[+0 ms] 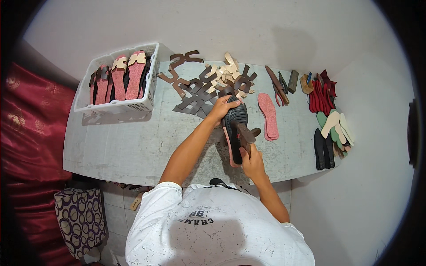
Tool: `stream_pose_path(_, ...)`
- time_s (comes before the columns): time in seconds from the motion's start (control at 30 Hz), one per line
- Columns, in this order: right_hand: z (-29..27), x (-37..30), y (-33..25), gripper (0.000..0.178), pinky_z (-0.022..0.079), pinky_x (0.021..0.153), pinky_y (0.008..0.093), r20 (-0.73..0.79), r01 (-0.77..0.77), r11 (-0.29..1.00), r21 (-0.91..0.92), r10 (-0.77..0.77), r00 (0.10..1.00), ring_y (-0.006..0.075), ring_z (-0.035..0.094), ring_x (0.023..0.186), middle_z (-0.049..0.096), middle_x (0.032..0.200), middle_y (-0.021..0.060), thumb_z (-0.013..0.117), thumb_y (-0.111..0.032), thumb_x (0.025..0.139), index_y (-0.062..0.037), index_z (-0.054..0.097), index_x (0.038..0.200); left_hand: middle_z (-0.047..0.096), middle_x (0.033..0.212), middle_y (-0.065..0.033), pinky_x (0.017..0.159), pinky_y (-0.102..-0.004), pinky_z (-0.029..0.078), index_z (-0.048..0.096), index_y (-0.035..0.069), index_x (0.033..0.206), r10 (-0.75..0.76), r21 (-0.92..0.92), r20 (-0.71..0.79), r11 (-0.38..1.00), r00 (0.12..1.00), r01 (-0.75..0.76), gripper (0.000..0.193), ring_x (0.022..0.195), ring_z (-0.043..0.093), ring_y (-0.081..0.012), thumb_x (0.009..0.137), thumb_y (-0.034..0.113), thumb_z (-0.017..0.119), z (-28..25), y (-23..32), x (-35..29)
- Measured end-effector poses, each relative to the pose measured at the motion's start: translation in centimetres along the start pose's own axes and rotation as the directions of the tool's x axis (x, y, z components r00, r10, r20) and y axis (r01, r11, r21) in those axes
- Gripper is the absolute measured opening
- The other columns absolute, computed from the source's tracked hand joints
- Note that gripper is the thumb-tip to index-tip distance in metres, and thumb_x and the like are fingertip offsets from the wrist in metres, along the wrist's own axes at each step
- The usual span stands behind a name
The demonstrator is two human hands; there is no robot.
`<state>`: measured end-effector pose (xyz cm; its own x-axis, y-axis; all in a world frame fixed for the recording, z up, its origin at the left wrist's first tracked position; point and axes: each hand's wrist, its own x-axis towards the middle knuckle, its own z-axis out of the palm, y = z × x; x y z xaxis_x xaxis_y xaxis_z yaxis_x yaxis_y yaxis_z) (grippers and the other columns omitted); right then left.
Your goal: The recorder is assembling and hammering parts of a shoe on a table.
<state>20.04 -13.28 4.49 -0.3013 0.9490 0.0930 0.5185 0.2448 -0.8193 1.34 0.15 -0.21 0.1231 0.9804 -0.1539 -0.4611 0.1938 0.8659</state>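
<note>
My left hand [220, 108] is closed around the far end of a sandal, held over the front middle of the table. Its black ribbed sole [235, 114] faces up, and a pink insole edge shows along its left side. A dark brown strap [226, 91] sticks out beyond my left fingers. My right hand [253, 164] grips the handle of what looks like a cobbler's hammer [245, 134]. The brown hammer head lies over the sole's near half, hiding part of it; whether they touch I cannot tell. Pink insoles [268, 116] lie to the right of the sandal.
A white basket [123, 106] of sandals stands at the left. Dark and cream strap pieces [195, 95] pile up behind my hands. Pliers [279, 95], a block [293, 81], red pieces [321, 97], pale soles [331, 124] and black soles [324, 150] lie right.
</note>
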Motion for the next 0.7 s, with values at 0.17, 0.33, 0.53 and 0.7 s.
stream_pose_path(0.17,-2.0,0.7,0.2,0.029,0.040,0.047,0.0341,0.088,-0.199,0.954,0.223,0.183,0.979,0.0175,0.055,0.051,0.053,0.057,0.0072,0.054,-0.028,0.096,-0.0017,0.050,0.083,0.067,0.086,-0.0040,0.067,-0.0235,0.049,0.065,0.001,0.096,0.056,0.089,-0.008,0.995,0.998,-0.055,0.016,0.073,0.062,-0.0103,0.086,0.013,0.066,0.4,-0.3,-0.2)
stream_pose_path(0.33,-2.9,1.1,-4.8,0.033,0.030,0.035,0.0218,-0.060,0.030,0.857,0.514,0.001,0.998,0.0065,0.039,0.038,0.046,0.055,0.0001,0.047,-0.034,0.099,-0.0032,0.051,0.088,0.067,0.086,-0.0043,0.067,-0.0242,0.049,0.065,0.001,0.097,0.042,0.048,-0.014,0.998,0.999,-0.041,0.017,0.073,0.063,-0.0107,0.086,0.014,0.065,0.0,-0.1,-0.1)
stream_pose_path(0.53,-0.6,1.8,-0.6,0.031,0.045,0.052,0.0412,-0.220,0.247,0.969,0.019,-0.237,0.946,0.0335,0.062,0.057,0.061,0.066,0.0209,0.049,-0.027,0.096,0.0031,0.051,0.095,0.065,0.086,-0.0054,0.067,-0.0251,0.050,0.062,0.001,0.099,-0.054,0.033,0.003,0.998,0.999,0.054,0.017,0.075,0.063,-0.0122,0.087,0.014,0.063,0.8,0.9,0.1)
stream_pose_path(0.7,-2.1,2.1,-1.1,0.035,0.043,0.059,0.0482,0.005,-0.074,0.997,0.001,0.074,0.997,0.0482,0.060,0.070,0.059,0.071,0.0285,0.051,-0.032,0.095,0.0032,0.054,0.094,0.065,0.087,-0.0054,0.068,-0.0255,0.049,0.062,0.001,0.100,-0.068,0.026,-0.002,0.997,0.998,0.068,0.017,0.075,0.062,-0.0125,0.087,0.012,0.063,0.6,0.7,0.1)
